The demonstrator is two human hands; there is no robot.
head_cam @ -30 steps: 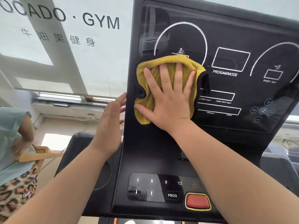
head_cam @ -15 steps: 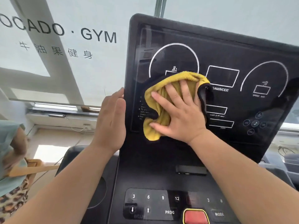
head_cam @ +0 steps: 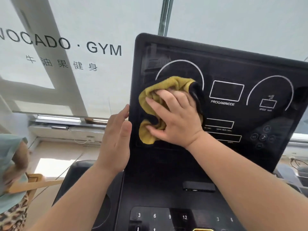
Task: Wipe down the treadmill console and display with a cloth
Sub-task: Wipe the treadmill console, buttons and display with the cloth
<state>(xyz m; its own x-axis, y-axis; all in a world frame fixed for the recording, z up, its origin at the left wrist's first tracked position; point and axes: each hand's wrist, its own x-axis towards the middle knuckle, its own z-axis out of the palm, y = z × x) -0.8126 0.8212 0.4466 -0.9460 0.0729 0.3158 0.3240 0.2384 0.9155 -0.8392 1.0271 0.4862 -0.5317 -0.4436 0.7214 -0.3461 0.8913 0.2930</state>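
Note:
The black treadmill console (head_cam: 160, 165) tilts up in front of me, and its display panel (head_cam: 226, 91) carries white outlines and the words PROGAM/MODE. A yellow cloth with a dark edge (head_cam: 168, 84) is bunched up on the left part of the display, over the left dial. My right hand (head_cam: 176, 119) lies on it, thumb and fingers bent into the folds, gripping it against the panel. My left hand (head_cam: 115, 142) rests flat on the console's left edge with its fingers straight. The cloth and hand hide the lower half of the left dial.
A keypad (head_cam: 166, 216) with numbers 3, 6, 9, 12 runs along the bottom of the console. Behind is a frosted window (head_cam: 66, 47) lettered GYM. Another person (head_cam: 10, 164) stands at the far left by a wooden chair (head_cam: 33, 182).
My right hand has slid the cloth left and slightly down across the display, and the cloth has gone from spread flat to bunched. The view has tilted up. My left hand stays on the edge.

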